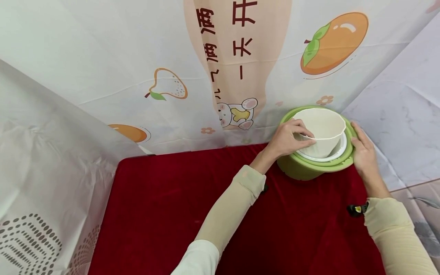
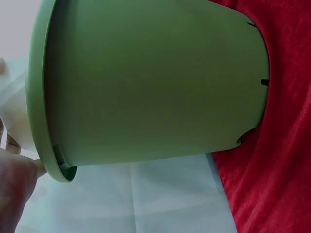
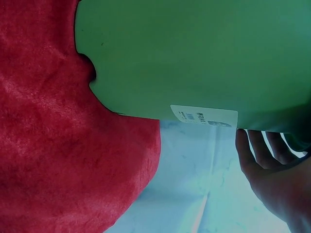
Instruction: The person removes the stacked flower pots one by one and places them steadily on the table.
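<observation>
A green flowerpot (image 1: pixel 299 168) stands upright at the far right of the red-covered table. Nested inside it is a white pot, its rim (image 1: pixel 340 151) showing, and a cream pot (image 1: pixel 321 147) sits tilted and raised within that. My left hand (image 1: pixel 287 137) pinches the cream pot's near-left rim between thumb and fingers. At the right side, my right hand (image 1: pixel 366 156) holds the green pot by its rim, thumb near the top edge. In the right wrist view its fingers (image 3: pixel 260 150) reach along the pot's outer wall below the rim. The lower part of the cream pot is hidden inside.
The red velvet cloth (image 1: pixel 165 198) covers the table. Behind it hangs a white curtain (image 1: pixel 165 126) printed with fruit and characters, close to the pots. A pale marbled sheet (image 1: pixel 402 114) stands at the right. The green pot bears a white label (image 3: pixel 204 116).
</observation>
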Motion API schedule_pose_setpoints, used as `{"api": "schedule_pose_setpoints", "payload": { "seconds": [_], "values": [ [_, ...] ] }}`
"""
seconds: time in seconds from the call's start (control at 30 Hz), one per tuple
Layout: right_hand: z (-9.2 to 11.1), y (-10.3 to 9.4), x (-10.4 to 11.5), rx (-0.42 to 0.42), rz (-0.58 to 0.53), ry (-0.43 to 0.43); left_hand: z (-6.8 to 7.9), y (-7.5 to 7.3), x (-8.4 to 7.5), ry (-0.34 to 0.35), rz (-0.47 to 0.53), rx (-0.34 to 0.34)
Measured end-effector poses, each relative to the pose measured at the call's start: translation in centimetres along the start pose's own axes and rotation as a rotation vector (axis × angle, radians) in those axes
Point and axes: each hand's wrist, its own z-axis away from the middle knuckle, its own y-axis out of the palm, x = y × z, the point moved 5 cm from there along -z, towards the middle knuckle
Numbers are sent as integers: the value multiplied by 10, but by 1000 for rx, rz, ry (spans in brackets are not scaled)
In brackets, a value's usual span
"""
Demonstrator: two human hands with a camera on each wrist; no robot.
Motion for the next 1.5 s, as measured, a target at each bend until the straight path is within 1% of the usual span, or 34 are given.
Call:
{"api": "schedule_pose_setpoints", "payload": {
  "seconds": [0.07,0.2,0.3,0.33,0.47,0.6,0.73,0.8,0.9,1.03,1.2,1.5],
  "values": [
    [1,0,3,-5,0,-2,0,-1,0,5,11,-9],
    [2,0,6,-11,-8,-4,-1,-4,-4,49,25,-42],
    [0,-1,1,-15,-9,-5,-2,-7,-7,74,20,-60],
    [0,-1,0,-16,-11,-7,-2,-8,-8,74,15,-61],
    [-5,-1,-12,-23,-7,0,-3,-9,-8,65,-2,-57],
    [-7,0,-17,-19,-12,6,-4,-11,-10,63,-4,-59],
    [-9,0,-19,-23,-32,0,-5,-14,-15,72,-12,-70],
    [-9,0,-19,-30,-61,2,-6,-17,-18,81,-16,-78],
    [-9,-1,-19,-36,-71,10,-8,-21,-23,91,-39,-85],
    [-8,0,-17,-23,-42,19,-10,-26,-28,110,-50,-96],
    [-8,0,-17,-20,-24,18,-12,-32,-36,128,-39,-102],
    [-9,-1,-20,-27,-44,10,-12,-45,-49,131,-25,-97]
  ]
}}
